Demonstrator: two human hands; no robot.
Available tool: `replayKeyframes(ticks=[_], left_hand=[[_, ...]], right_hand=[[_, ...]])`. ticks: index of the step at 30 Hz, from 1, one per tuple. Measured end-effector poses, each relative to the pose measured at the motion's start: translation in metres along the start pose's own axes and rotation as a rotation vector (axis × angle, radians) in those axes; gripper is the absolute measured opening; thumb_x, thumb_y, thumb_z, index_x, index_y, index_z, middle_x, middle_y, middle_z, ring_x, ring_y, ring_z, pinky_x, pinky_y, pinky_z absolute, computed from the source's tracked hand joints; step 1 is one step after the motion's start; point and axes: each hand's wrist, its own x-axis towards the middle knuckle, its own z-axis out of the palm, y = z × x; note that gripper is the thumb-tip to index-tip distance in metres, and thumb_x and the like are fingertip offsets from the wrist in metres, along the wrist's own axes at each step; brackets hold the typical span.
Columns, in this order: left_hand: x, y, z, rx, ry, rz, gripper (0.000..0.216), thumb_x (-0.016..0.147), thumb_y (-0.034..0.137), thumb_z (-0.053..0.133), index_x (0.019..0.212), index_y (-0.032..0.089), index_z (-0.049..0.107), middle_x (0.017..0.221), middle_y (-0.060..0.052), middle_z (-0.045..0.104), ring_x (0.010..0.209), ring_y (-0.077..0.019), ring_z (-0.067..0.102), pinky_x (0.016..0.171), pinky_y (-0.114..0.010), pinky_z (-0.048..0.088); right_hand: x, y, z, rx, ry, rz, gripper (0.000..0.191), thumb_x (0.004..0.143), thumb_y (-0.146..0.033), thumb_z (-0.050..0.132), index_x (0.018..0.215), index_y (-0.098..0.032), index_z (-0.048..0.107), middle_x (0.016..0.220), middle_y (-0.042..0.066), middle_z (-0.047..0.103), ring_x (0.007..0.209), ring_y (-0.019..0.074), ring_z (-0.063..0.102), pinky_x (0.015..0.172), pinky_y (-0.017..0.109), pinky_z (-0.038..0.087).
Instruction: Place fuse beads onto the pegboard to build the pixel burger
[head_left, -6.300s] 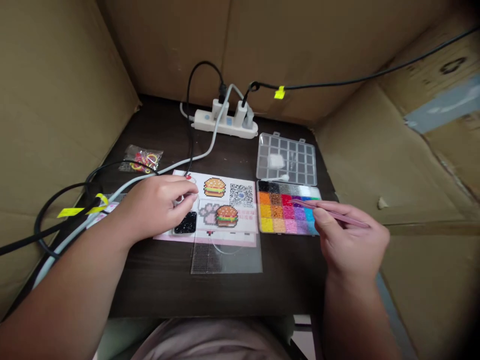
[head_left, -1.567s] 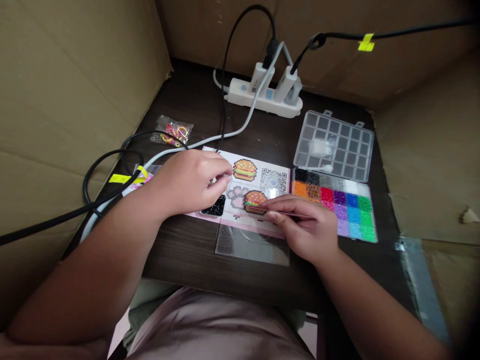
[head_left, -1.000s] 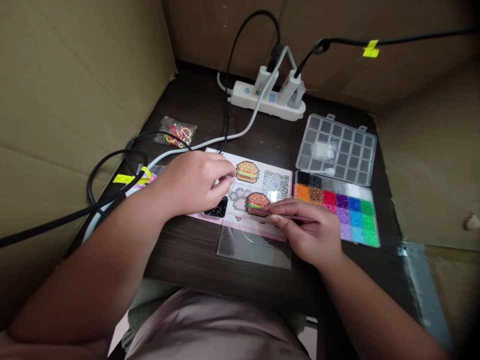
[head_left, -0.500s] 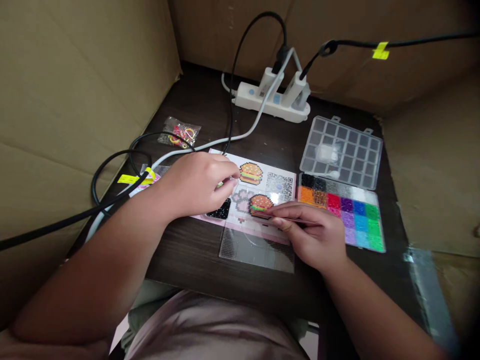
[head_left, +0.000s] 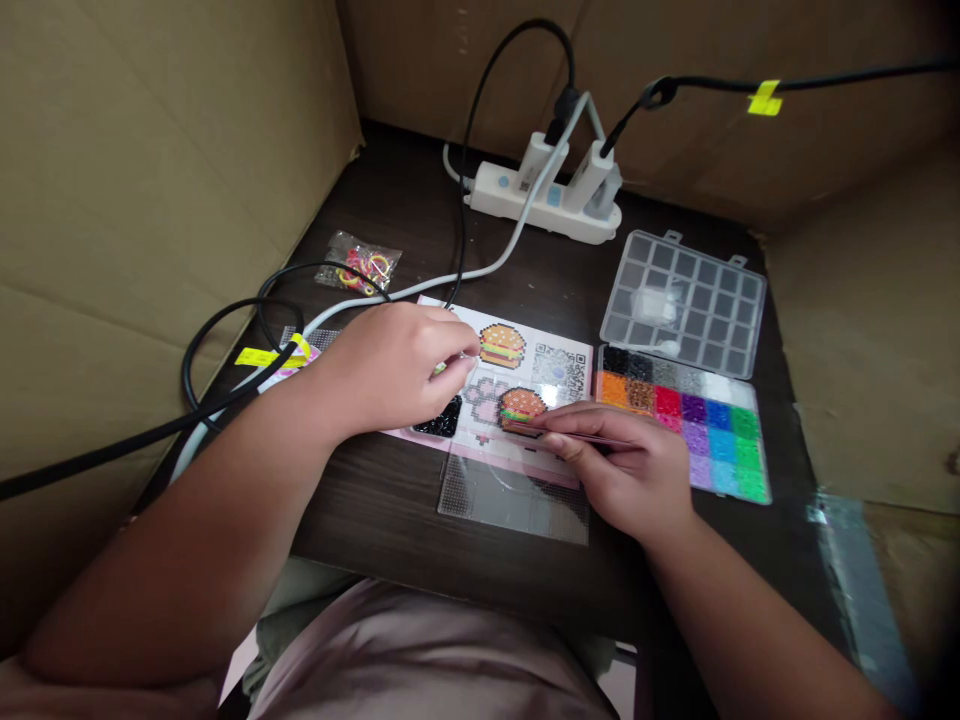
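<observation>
Orange-topped bead burger (head_left: 517, 402) is set on a clear pegboard (head_left: 514, 505), which is laid partly over a printed pattern sheet (head_left: 525, 338). Pink tweezers (head_left: 600, 439) are gripped in the right hand (head_left: 637, 470), between thumb and fingers; tips are pointed at the burger's lower edge, contact can't be told. Left hand (head_left: 405, 365) is held over the sheet's left part, thumb and forefinger curled close together; whether anything is pinched can't be told. A small tray of black beads (head_left: 439, 420) is partly covered by it. To the right, a bead case (head_left: 763, 445) sorted by colour is partly hidden by the right hand; its lid (head_left: 712, 290) is laid open behind. Farther back, a white power strip (head_left: 536, 205) is loaded with plugs. Bagged coloured rings (head_left: 361, 268) are placed beyond the left hand. Table (head_left: 360, 515) is enclosed by cardboard (head_left: 172, 150).
</observation>
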Motion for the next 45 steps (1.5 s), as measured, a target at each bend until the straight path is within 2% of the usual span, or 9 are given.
replayKeyframes(ticks=[19, 31, 35, 39, 42, 45], left_hand=[[-0.001, 0.000, 0.001, -0.011, 0.024, -0.021, 0.023, 0.087, 0.020, 0.049, 0.087, 0.017, 0.073, 0.087, -0.006, 0.073, 0.084, -0.0208, 0.069, 0.077, -0.034, 0.054], [-0.001, 0.003, -0.004, -0.015, -0.024, -0.050, 0.022, 0.085, 0.022, 0.053, 0.094, 0.016, 0.072, 0.092, -0.007, 0.073, 0.089, -0.0216, 0.069, 0.082, -0.035, 0.055], [-0.002, 0.004, -0.007, -0.029, 0.035, -0.038, 0.022, 0.086, 0.024, 0.054, 0.095, 0.016, 0.072, 0.093, -0.008, 0.072, 0.091, -0.0219, 0.067, 0.084, -0.037, 0.054], [-0.003, 0.009, -0.011, -0.061, 0.067, 0.100, 0.020, 0.087, 0.025, 0.056, 0.097, 0.018, 0.072, 0.106, -0.009, 0.068, 0.100, -0.0224, 0.062, 0.087, -0.037, 0.052], [-0.003, 0.014, -0.013, -0.053, -0.021, 0.220, 0.020, 0.088, 0.026, 0.058, 0.101, 0.022, 0.072, 0.126, -0.011, 0.060, 0.118, -0.0270, 0.054, 0.099, -0.044, 0.046], [-0.004, 0.019, -0.011, -0.003, -0.133, 0.250, 0.020, 0.087, 0.031, 0.060, 0.102, 0.027, 0.073, 0.141, -0.010, 0.049, 0.131, -0.0318, 0.042, 0.106, -0.051, 0.038]], right_hand=[[-0.001, 0.003, 0.000, 0.003, 0.000, -0.012, 0.010, 0.081, -0.015, 0.071, 0.084, -0.023, 0.074, 0.085, 0.004, 0.077, 0.077, 0.0182, 0.074, 0.070, 0.028, 0.061], [0.001, 0.002, -0.001, 0.023, 0.007, -0.017, 0.007, 0.081, -0.017, 0.071, 0.082, -0.023, 0.075, 0.083, 0.004, 0.078, 0.076, 0.0186, 0.074, 0.068, 0.028, 0.062], [0.001, 0.001, -0.001, 0.024, 0.002, -0.021, 0.008, 0.081, -0.016, 0.071, 0.083, -0.023, 0.075, 0.084, 0.004, 0.078, 0.076, 0.0192, 0.074, 0.069, 0.029, 0.062], [0.001, 0.001, -0.001, 0.022, 0.001, -0.009, 0.006, 0.082, -0.019, 0.071, 0.082, -0.023, 0.075, 0.084, 0.005, 0.078, 0.076, 0.0198, 0.074, 0.069, 0.031, 0.062], [0.001, 0.002, -0.002, 0.028, -0.005, -0.016, 0.007, 0.082, -0.017, 0.071, 0.082, -0.023, 0.074, 0.084, 0.004, 0.077, 0.077, 0.0188, 0.074, 0.070, 0.030, 0.062], [0.001, 0.002, -0.002, 0.030, -0.009, -0.026, 0.010, 0.081, -0.015, 0.071, 0.083, -0.024, 0.074, 0.084, 0.003, 0.077, 0.077, 0.0177, 0.074, 0.070, 0.028, 0.062]])
